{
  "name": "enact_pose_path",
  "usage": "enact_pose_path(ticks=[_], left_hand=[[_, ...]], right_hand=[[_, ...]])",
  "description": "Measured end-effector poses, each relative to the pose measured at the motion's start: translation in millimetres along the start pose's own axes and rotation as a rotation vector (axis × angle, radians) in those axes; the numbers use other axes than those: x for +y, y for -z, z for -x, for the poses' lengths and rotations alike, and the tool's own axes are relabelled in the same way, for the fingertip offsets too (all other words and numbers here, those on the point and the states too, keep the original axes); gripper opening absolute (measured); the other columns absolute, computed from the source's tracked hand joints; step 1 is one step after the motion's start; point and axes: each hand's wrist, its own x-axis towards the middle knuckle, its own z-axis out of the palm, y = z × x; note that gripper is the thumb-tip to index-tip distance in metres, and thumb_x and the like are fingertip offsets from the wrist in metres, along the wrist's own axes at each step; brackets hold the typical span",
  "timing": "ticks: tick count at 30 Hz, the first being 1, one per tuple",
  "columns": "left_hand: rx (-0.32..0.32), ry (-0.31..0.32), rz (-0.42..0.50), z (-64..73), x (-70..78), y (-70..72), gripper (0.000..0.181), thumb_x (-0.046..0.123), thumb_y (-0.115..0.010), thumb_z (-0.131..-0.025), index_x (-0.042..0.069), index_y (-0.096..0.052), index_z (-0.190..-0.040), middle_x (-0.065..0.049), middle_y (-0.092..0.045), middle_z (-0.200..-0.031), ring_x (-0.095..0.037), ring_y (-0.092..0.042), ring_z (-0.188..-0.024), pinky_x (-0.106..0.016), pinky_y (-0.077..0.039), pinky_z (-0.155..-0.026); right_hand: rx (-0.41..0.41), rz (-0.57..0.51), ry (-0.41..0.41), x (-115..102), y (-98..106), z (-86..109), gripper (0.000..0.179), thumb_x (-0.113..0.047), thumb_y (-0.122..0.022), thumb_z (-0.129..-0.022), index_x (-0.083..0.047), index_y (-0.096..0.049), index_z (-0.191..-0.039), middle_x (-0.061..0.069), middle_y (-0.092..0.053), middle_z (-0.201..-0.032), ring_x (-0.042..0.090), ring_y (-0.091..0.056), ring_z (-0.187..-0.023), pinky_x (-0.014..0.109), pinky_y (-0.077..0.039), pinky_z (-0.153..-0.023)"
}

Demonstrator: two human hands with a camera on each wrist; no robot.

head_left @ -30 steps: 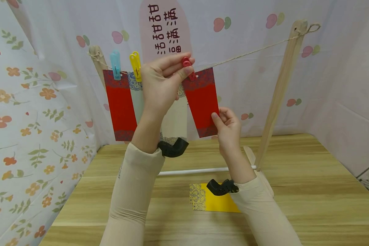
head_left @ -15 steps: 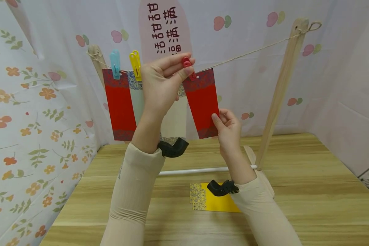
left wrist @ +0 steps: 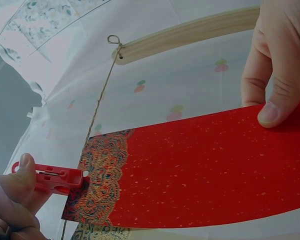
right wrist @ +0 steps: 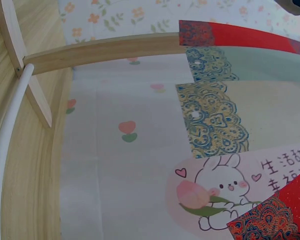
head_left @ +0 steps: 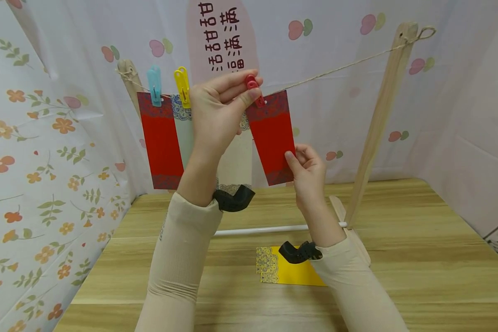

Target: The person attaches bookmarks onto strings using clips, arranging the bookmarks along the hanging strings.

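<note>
My left hand (head_left: 216, 115) is raised at the string (head_left: 336, 71), pinching a red clothespin (head_left: 251, 84) between thumb and fingers. The clothespin's tip sits on the patterned top edge of a red paper card (head_left: 272, 140), right where the string runs. My right hand (head_left: 310, 177) holds that card by its lower right edge, thumb in front. In the left wrist view, the clothespin (left wrist: 55, 179) overlaps the card's ornamented end (left wrist: 102, 175), near a small hole. The right wrist view shows only a corner of this card (right wrist: 275, 220) at the lower right.
To the left hang another red card (head_left: 162, 143) under a blue clothespin (head_left: 155, 85), a pale green card (head_left: 184, 133) under a yellow clothespin (head_left: 183, 87), and a cream card (head_left: 236, 159). Wooden posts (head_left: 379, 120) carry the string. A yellow card (head_left: 299, 272) lies on the table (head_left: 419, 258).
</note>
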Motion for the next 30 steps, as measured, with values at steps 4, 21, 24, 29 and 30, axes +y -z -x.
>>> enact_pose_path(ticks=[4,21,24,29,30], left_hand=[[-0.002,0.011,-0.01,0.7,0.4,0.3,0.025,0.003,-0.078,-0.083,0.001,-0.076,-0.108,-0.012,-0.076,-0.105,-0.011,-0.075,-0.089,-0.02,-0.036,-0.036],[0.007,-0.002,-0.018,0.2,0.9,0.2,0.026,0.003,-0.078,-0.083,-0.001,-0.076,-0.108,-0.014,-0.076,-0.104,-0.012,-0.075,-0.088,-0.019,-0.035,-0.035],[0.006,-0.007,-0.019,0.4,0.8,0.9,0.026,0.002,-0.078,-0.083,-0.002,-0.076,-0.108,-0.015,-0.076,-0.104,-0.011,-0.075,-0.088,-0.019,-0.034,-0.035],[-0.008,-0.01,-0.046,1.3,0.4,0.8,0.026,0.004,-0.078,-0.083,0.001,-0.076,-0.109,-0.013,-0.076,-0.105,-0.011,-0.075,-0.09,-0.02,-0.038,-0.036],[-0.009,-0.01,-0.05,1.5,0.5,0.8,0.026,0.004,-0.078,-0.083,0.001,-0.076,-0.109,-0.013,-0.076,-0.105,-0.011,-0.075,-0.09,-0.02,-0.038,-0.036]], right_hand=[[0.002,0.003,-0.012,0.2,0.4,0.8,0.017,0.0,-0.06,-0.096,-0.016,-0.064,-0.094,-0.012,-0.074,-0.087,0.01,-0.07,-0.081,0.025,-0.06,-0.072],[0.03,-0.003,0.008,1.1,-0.7,1.7,0.018,0.001,-0.06,-0.096,-0.016,-0.065,-0.095,-0.012,-0.073,-0.088,0.011,-0.07,-0.081,0.025,-0.06,-0.073],[0.028,-0.002,0.009,0.9,-0.9,1.5,0.017,0.001,-0.061,-0.096,-0.015,-0.065,-0.095,-0.012,-0.073,-0.087,0.011,-0.07,-0.081,0.025,-0.06,-0.072],[0.027,0.0,0.013,-0.1,-1.8,1.6,0.017,0.001,-0.061,-0.096,-0.015,-0.065,-0.095,-0.012,-0.073,-0.087,0.011,-0.07,-0.081,0.025,-0.06,-0.072],[0.026,-0.002,0.013,-0.4,-2.1,1.6,0.017,0.001,-0.061,-0.096,-0.016,-0.065,-0.095,-0.012,-0.073,-0.087,0.01,-0.07,-0.081,0.025,-0.06,-0.072]])
